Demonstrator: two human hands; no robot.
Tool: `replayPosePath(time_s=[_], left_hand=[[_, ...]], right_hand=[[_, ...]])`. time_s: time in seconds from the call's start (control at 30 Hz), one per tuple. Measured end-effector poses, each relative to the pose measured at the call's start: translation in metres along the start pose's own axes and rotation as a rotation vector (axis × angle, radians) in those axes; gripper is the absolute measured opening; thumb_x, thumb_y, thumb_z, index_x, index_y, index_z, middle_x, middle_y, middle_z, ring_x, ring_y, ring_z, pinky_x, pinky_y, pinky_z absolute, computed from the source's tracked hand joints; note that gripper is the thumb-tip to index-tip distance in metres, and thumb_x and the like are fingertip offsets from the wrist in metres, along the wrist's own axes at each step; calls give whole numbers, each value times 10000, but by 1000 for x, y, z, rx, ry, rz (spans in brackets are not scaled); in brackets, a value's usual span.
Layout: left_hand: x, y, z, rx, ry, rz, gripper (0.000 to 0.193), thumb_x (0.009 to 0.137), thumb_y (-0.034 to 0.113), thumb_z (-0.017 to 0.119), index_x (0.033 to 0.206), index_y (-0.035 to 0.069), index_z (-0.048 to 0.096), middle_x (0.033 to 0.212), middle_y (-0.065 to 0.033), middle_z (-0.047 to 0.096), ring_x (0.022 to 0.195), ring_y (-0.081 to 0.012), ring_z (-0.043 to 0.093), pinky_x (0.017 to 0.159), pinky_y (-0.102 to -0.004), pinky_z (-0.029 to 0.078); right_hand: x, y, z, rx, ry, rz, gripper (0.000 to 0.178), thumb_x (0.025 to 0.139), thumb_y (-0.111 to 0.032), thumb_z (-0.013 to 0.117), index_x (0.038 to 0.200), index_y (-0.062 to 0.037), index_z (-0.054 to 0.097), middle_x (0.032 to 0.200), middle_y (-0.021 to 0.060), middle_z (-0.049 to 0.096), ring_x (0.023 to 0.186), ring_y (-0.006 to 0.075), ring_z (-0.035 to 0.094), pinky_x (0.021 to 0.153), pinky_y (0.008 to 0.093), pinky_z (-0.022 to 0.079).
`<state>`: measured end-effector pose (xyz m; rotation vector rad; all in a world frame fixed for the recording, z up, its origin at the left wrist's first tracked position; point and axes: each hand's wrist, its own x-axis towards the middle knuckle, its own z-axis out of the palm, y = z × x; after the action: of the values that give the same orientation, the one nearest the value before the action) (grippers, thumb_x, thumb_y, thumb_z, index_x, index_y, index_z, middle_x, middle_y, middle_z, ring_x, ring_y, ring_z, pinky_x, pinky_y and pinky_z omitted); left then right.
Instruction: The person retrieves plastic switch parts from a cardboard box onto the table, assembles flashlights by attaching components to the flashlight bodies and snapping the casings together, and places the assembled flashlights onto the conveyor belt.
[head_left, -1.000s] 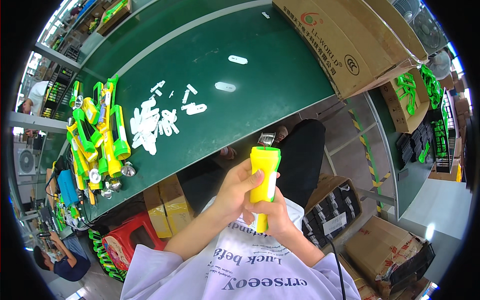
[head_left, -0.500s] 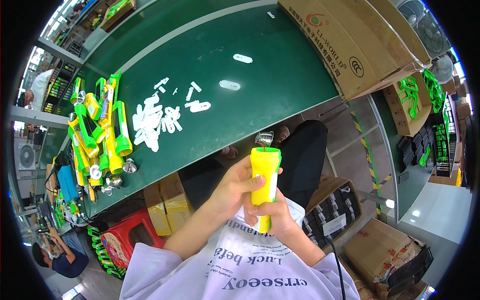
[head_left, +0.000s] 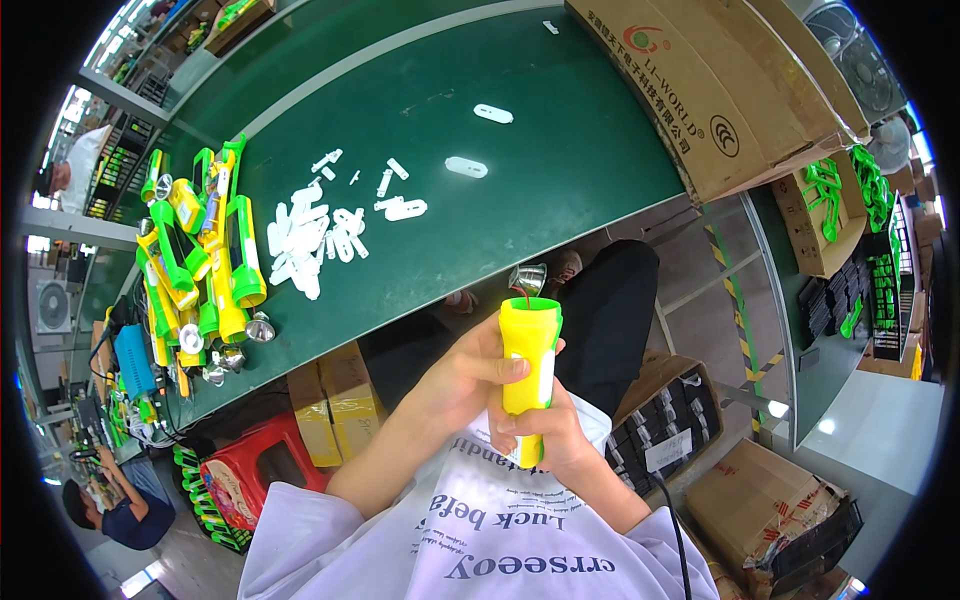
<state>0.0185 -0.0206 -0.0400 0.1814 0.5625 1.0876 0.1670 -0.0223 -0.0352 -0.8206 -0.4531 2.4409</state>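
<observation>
Both of my hands are closed around a yellow and green flashlight body (head_left: 530, 345), held upright before my chest with its open green end up. My left hand (head_left: 478, 370) wraps its upper part, thumb across the front. Lower down, my right hand (head_left: 553, 425) grips it near the bottom. A silver reflector cup (head_left: 528, 278) hangs at the open mouth, with a red wire running down into the body. The fingers behind the body are partly hidden.
The green table (head_left: 420, 240) carries a pile of white plastic strips (head_left: 305, 240) and a heap of flashlight bodies (head_left: 205, 260) at its left. A large cardboard box (head_left: 710, 90) stands far right. Beside me are a red stool (head_left: 285, 455) and a box of dark parts (head_left: 665, 420).
The view has shifted very slightly. Both hands keep their hold on the flashlight body, and the reflector cup still hangs at its mouth.
</observation>
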Motion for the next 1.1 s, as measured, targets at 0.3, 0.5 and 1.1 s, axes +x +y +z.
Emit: replayPosePath(time_s=[0.3, 0.5, 1.1], left_hand=[[0, 1, -2, -33, 25, -18, 608, 773, 42, 777, 1310, 53, 492, 1200, -156, 625, 1077, -225, 611, 972, -363, 469], [-1, 0, -3, -16, 4, 6, 586, 797, 66, 767, 1313, 49, 490, 1211, -160, 617, 1083, -221, 607, 974, -355, 466], [-7, -32, -4, 551, 190, 225, 744, 768, -51, 755, 1379, 12, 334, 1151, -158, 579, 1033, -232, 629, 904, -348, 538]], right_hand=[[2, 2, -1, -1, 0, 22, 238, 622, -11, 622, 831, -1, 507, 672, 92, 516, 500, 191, 525, 464, 304, 448], [4, 2, -3, -27, -12, 6, 544, 617, 9, 591, 1128, 11, 404, 597, 109, 484, 462, 214, 490, 466, 338, 459], [12, -58, -15, -587, 229, -373, 646, 869, -21, 699, 1418, 84, 377, 1332, 157, 546, 1196, 168, 539, 1018, 300, 425]])
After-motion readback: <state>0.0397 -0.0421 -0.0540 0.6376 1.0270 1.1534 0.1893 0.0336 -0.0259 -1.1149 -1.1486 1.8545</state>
